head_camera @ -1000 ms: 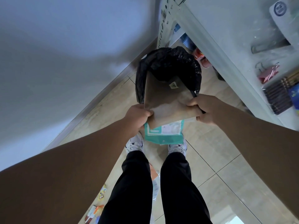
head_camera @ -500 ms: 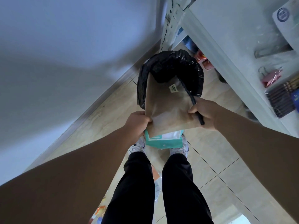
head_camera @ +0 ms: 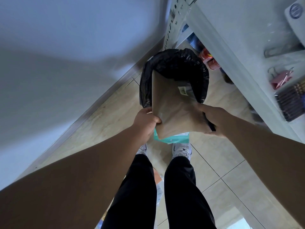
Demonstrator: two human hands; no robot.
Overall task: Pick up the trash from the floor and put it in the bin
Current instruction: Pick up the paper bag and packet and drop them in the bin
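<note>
Gripping the near corners of a flat brown paper envelope (head_camera: pixel 173 109), the left hand (head_camera: pixel 145 121) pinches its left edge and the right hand (head_camera: pixel 212 118) clamps its right edge, a teal-and-white packet (head_camera: pixel 173 138) held beneath. The envelope's long axis runs near to far, its far end tipped down into the round bin lined with a black plastic bag (head_camera: pixel 175 63). Judging by this, the drop is half made; release remains, and more litter (head_camera: pixel 158 189) seems to lie on the tiled floor (head_camera: pixel 231 171) behind the feet.
</note>
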